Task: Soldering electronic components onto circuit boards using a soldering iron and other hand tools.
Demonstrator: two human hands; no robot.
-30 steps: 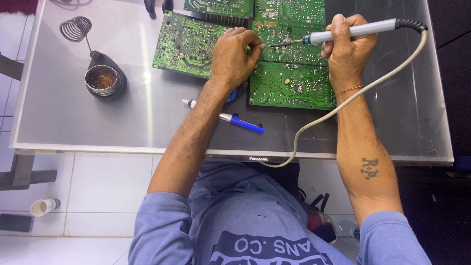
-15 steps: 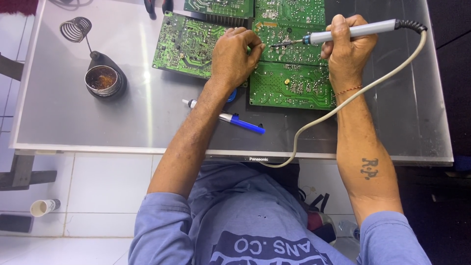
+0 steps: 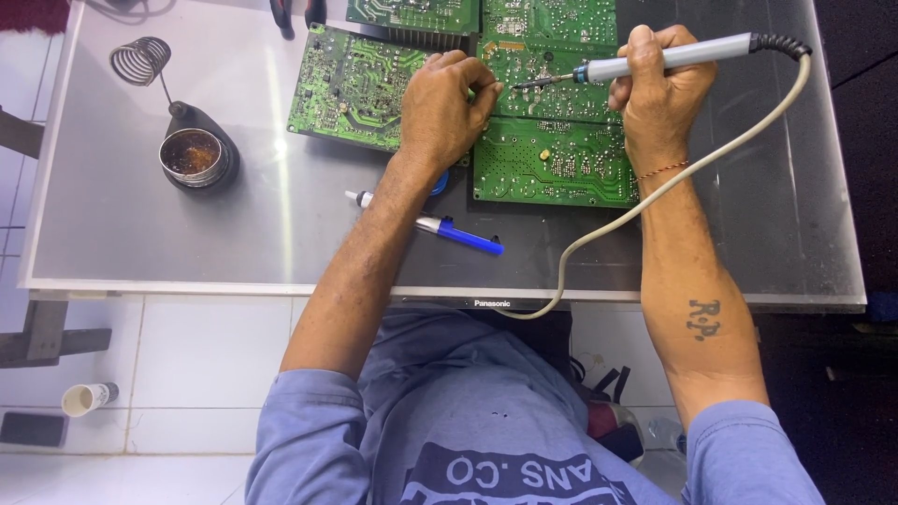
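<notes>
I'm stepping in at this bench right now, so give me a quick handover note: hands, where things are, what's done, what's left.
Right hand grips the soldering iron, tip on the upper green circuit board.
Left hand rests curled on the boards, beside the tip.
Lower circuit board and left circuit board lie on the glass table.
Iron stand with tin sits far left; blue pen-shaped tool lies under the left forearm.
Done: cannot tell which joints.
Left: iron is not parked on its stand.
</notes>
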